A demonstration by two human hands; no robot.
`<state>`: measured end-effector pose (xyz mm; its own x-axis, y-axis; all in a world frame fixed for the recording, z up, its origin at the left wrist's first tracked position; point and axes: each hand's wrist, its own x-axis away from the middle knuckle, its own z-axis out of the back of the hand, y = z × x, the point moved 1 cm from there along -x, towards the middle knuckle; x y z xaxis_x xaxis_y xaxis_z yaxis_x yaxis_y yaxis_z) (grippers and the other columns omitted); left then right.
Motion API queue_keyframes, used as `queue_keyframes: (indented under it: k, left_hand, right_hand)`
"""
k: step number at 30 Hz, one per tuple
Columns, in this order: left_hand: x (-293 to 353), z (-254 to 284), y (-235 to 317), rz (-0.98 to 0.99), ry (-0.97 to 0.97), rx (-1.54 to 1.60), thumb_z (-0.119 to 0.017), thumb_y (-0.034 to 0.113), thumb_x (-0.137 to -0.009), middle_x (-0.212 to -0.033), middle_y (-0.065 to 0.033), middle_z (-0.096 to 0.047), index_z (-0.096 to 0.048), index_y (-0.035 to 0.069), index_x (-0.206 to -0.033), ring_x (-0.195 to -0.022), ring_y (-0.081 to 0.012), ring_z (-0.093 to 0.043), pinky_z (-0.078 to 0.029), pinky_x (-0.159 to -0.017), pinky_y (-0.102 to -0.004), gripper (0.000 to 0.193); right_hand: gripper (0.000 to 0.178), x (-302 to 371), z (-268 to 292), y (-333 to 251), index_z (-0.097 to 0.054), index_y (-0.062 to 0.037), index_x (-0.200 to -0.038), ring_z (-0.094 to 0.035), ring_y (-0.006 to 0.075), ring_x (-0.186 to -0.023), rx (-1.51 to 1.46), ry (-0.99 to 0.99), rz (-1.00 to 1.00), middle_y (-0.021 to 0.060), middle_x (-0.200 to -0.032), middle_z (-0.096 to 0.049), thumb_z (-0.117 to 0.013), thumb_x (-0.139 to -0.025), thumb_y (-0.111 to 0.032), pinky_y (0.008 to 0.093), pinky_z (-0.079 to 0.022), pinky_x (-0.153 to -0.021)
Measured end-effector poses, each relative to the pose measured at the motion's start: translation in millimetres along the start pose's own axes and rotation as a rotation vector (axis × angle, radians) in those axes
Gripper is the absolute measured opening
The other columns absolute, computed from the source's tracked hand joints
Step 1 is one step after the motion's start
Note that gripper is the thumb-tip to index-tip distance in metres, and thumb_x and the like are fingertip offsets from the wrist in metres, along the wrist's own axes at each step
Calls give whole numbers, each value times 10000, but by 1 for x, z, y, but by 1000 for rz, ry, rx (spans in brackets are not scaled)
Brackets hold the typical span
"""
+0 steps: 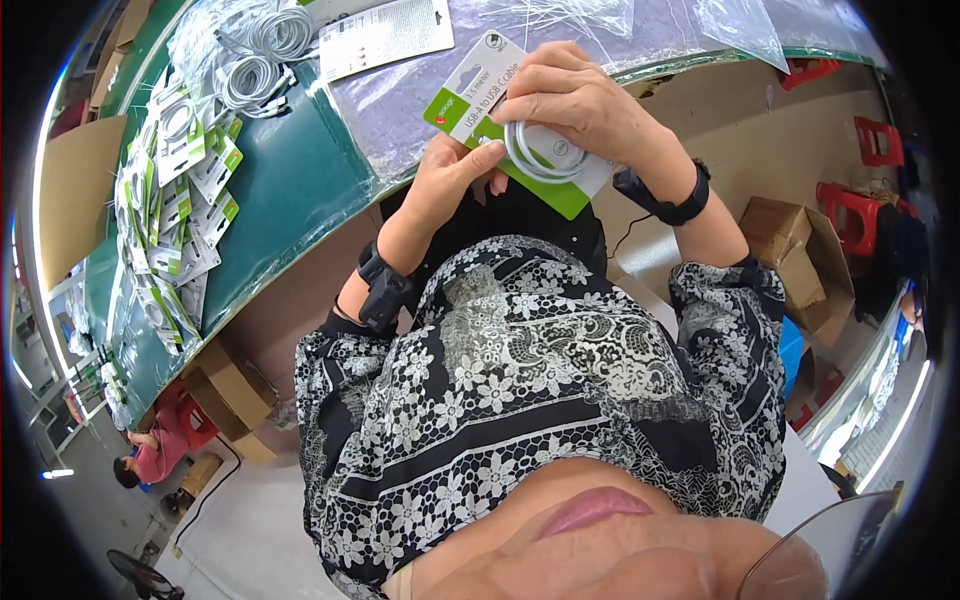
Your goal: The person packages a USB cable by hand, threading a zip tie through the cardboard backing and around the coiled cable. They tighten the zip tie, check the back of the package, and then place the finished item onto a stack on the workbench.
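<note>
Green-topped counter (290, 180) carries a heap of green-and-white packaging cards (170, 210) at left. Left hand (455, 170) pinches a green-and-white backing card (470, 100); right hand (580, 100) presses a coiled white cable (540, 155) onto it. Brown cardboard box (800, 260) sits right.

green worktable (290, 190), red stools (850, 210), cardboard boxes (800, 260) on pale floor (250, 530)

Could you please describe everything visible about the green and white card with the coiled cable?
The flat green and white backing card has a hang hole at its top end. It is tilted above the table edge. A white coiled cable lies against its face. The left hand grips its lower edge; the right hand presses the coil onto it.
</note>
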<state>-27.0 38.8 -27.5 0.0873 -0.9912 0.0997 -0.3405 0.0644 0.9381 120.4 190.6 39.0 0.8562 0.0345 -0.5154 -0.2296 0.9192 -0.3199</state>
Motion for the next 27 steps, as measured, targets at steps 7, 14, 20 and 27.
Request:
queue_keyframes:
  k: [7, 14, 20, 27]
  left_hand:
    - [-1, -7, -5, 45, -7, 195, -559, 226, -943, -763, -53, -621, -565, 4, -1020, -626, -113, -598, -464, -537, -218, 235]
    - [-5, -7, -1, -53, 206, 172, -534, 174, -957, -785, -65, -636, -570, -6, -1040, -607, -116, -600, -487, -555, -236, 202]
    - [-9, -10, -2, -93, 195, 156, -531, 168, -959, -817, -91, -651, -578, -21, -1024, -622, -138, -622, -513, -573, -251, 206]
    - [-4, -15, 7, -82, 163, 184, -543, 173, -956, -804, -114, -657, -584, -36, -1009, -687, -175, -659, -548, -623, -283, 220]
  right_hand:
    - [182, -14, -1, -2, -620, -75, -913, -563, 271, -1002, 96, -94, 70, 42, -948, -602, -650, -734, -78, 389, -444, -892]
    - [164, -14, 12, -31, -619, -64, -918, -564, 263, -959, 271, 242, -115, 61, -939, -601, -641, -765, -117, 369, -442, -873]
    - [189, 9, -34, -49, -631, -38, -975, -590, 290, -873, 215, 295, -379, 101, -874, -620, -639, -790, -81, 403, -433, -862]
    - [240, 23, -39, -38, -631, -25, -986, -597, 289, -867, 239, 244, -330, 86, -881, -620, -691, -762, -84, 412, -453, -882]
